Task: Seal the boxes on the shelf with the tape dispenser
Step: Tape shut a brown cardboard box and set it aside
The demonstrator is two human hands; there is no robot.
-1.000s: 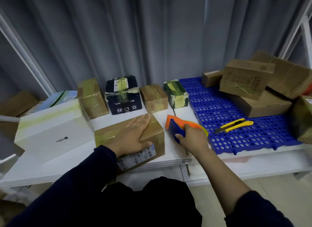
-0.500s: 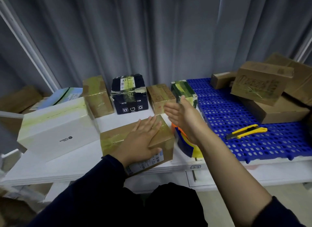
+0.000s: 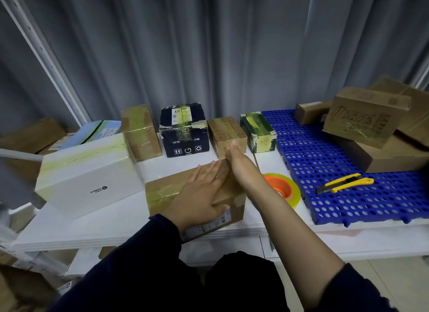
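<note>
A brown cardboard box (image 3: pixel 162 193) with yellowish tape across its top sits at the front of the white shelf (image 3: pixel 92 228). My left hand (image 3: pixel 199 191) lies flat on the box's top, fingers straight. My right hand (image 3: pixel 239 163) reaches over the box's far right corner, fingers straight and edge-on, holding nothing. The orange tape dispenser with its yellowish roll (image 3: pixel 282 191) lies on the shelf just right of the box, under my right forearm.
Behind stand a white box (image 3: pixel 88 172), a taped brown box (image 3: pixel 139 133), a black box (image 3: pixel 183 130), a small brown box (image 3: pixel 226 133) and a green box (image 3: pixel 257 130). A blue perforated mat (image 3: pixel 336 167) holds a yellow utility knife (image 3: pixel 346 182) and stacked brown boxes (image 3: pixel 366 116).
My right hand let go of the tape dispenser, which now lies on the shelf, and moved up and left over the box's far corner. My left hand stayed flat on the box.
</note>
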